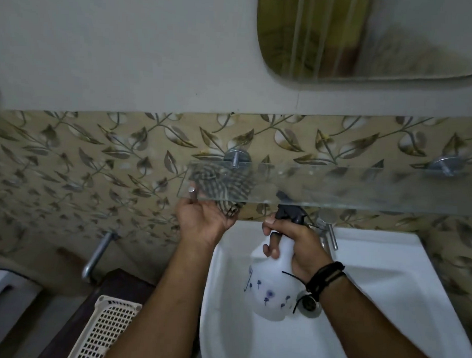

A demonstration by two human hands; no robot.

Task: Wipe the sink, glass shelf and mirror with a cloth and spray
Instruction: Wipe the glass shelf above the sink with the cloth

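A glass shelf [349, 186] runs along the leaf-patterned wall on metal pegs. My left hand [201, 223] reaches up under its left end and presses a striped cloth [224, 182] against the glass; the cloth shows through the shelf. My right hand [294, 247] grips a white spray bottle [268, 287] with blue flowers and a black trigger head, held over the white sink [372, 290], its nozzle just below the shelf. The mirror [368, 41] hangs at the upper right, streaked.
A metal tap [329, 230] stands behind the bottle at the sink's back rim. A metal pipe [98, 254] juts from the wall at the left. A white perforated basket [103, 332] sits on a dark surface at the lower left.
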